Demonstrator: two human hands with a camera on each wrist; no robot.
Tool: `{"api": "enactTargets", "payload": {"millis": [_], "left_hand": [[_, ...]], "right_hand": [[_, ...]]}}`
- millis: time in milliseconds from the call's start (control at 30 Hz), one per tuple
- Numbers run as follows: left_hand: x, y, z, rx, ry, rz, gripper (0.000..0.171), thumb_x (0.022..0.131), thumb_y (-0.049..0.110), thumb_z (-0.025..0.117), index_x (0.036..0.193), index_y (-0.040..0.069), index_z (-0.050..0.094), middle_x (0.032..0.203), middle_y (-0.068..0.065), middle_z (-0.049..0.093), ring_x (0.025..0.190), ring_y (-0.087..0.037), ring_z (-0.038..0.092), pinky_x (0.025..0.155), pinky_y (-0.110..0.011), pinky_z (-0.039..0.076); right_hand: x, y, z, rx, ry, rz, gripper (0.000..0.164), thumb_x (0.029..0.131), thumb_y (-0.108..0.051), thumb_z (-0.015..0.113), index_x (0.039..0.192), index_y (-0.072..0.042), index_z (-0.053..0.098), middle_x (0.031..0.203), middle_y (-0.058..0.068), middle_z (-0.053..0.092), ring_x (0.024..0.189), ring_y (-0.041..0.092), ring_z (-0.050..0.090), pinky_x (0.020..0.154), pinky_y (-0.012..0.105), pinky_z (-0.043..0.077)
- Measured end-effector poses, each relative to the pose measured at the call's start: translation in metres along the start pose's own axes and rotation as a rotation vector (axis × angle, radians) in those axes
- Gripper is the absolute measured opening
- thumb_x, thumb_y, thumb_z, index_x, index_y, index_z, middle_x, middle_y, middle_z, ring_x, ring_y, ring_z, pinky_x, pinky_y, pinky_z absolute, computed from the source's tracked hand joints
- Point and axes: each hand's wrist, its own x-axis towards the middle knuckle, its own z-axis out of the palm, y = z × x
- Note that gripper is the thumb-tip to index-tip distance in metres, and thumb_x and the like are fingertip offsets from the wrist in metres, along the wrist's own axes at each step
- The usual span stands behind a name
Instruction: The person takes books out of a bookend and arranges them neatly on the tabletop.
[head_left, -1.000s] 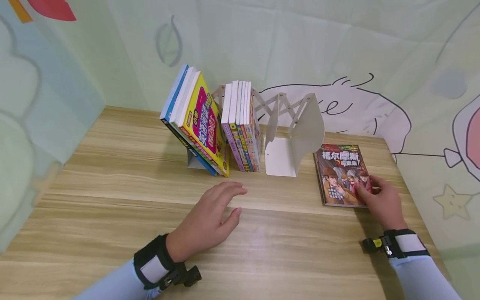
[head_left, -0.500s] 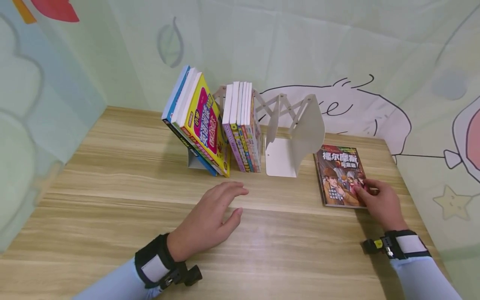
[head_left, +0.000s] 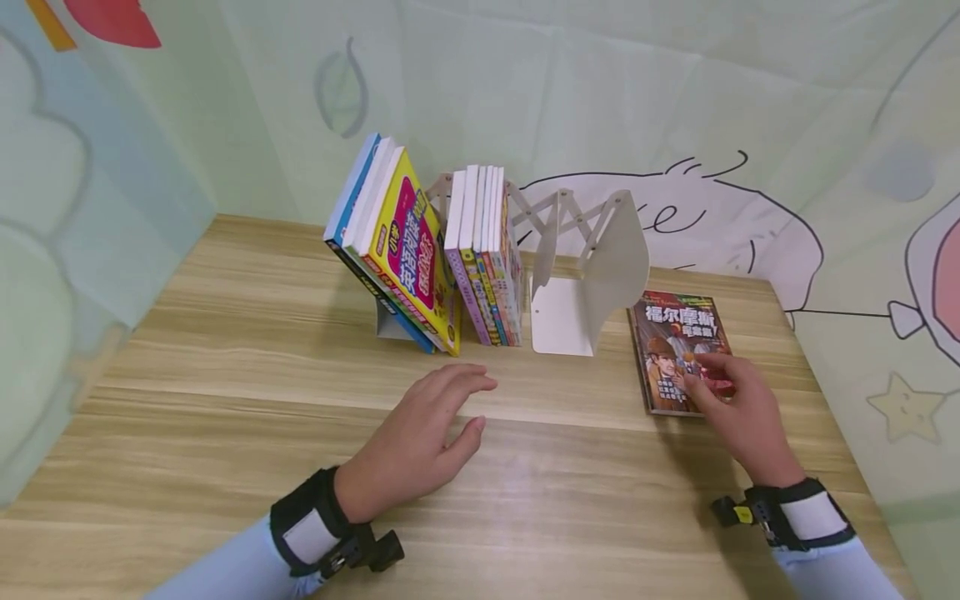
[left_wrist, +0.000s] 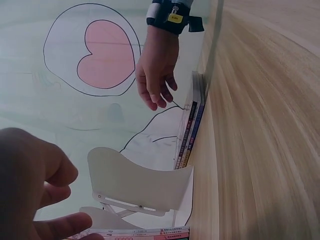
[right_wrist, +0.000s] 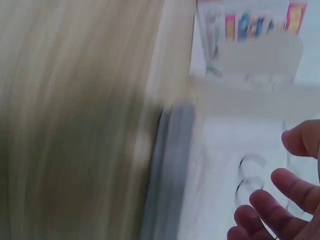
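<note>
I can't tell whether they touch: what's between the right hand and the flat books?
Only air: the left wrist view shows the right hand apart from the books.

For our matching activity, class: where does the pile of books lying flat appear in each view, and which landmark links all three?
Head: book pile right of centre, partly hidden by the right hand.
Left wrist: book pile just right of centre, spines showing.
Right wrist: book pile in the lower middle, blurred.
Shared landmark: the white book rack.
</note>
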Motion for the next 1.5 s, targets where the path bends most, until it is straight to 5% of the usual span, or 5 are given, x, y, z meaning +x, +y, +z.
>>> {"api": "enactTargets", "payload": {"millis": [100, 267, 567, 800, 1500], "left_hand": [[0.000, 0.000, 0.000, -0.001, 0.004, -0.002, 0.038, 0.098, 0.023, 0.061, 0.134, 0.013, 0.058, 0.143, -0.007, 0.054, 0.137, -0.023, 0.047, 0.114, -0.049, 0.039], [0.000, -0.001, 0.000, -0.007, 0.007, -0.007, 0.039, 0.097, 0.022, 0.063, 0.134, 0.013, 0.058, 0.142, -0.007, 0.054, 0.136, -0.023, 0.047, 0.114, -0.049, 0.039], [-0.001, 0.000, 0.003, -0.013, 0.007, -0.004, 0.039, 0.097, 0.024, 0.063, 0.134, 0.014, 0.059, 0.143, -0.007, 0.054, 0.136, -0.023, 0.047, 0.114, -0.049, 0.040], [-0.001, -0.001, 0.006, -0.012, 0.015, 0.017, 0.039, 0.096, 0.023, 0.063, 0.134, 0.013, 0.059, 0.142, -0.008, 0.055, 0.135, -0.023, 0.048, 0.113, -0.048, 0.040], [0.016, 0.005, -0.006, 0.075, 0.063, 0.080, 0.041, 0.097, 0.025, 0.061, 0.136, 0.013, 0.056, 0.146, -0.007, 0.049, 0.135, -0.022, 0.046, 0.114, -0.045, 0.041]], "right_hand": [[-0.007, -0.017, 0.006, 0.044, -0.052, -0.086, 0.042, 0.097, -0.025, 0.066, 0.130, 0.001, 0.059, 0.121, 0.019, 0.060, 0.106, 0.032, 0.056, 0.079, 0.018, 0.048], [-0.019, -0.044, 0.017, 0.061, -0.150, -0.246, 0.037, 0.096, -0.019, 0.069, 0.129, -0.005, 0.060, 0.126, 0.012, 0.063, 0.112, 0.028, 0.059, 0.091, 0.044, 0.052], [-0.042, -0.087, 0.036, 0.113, -0.262, -0.486, 0.046, 0.088, -0.014, 0.077, 0.131, -0.015, 0.059, 0.127, -0.001, 0.063, 0.116, 0.017, 0.059, 0.098, 0.032, 0.050], [-0.058, -0.108, 0.042, 0.105, -0.357, -0.503, 0.049, 0.091, -0.029, 0.075, 0.136, -0.024, 0.054, 0.130, -0.010, 0.059, 0.120, 0.010, 0.057, 0.096, 0.040, 0.054], [-0.067, -0.107, 0.046, 0.108, -0.362, -0.504, 0.044, 0.091, -0.027, 0.075, 0.131, -0.025, 0.057, 0.127, -0.011, 0.060, 0.116, 0.009, 0.059, 0.093, 0.037, 0.056]]}}
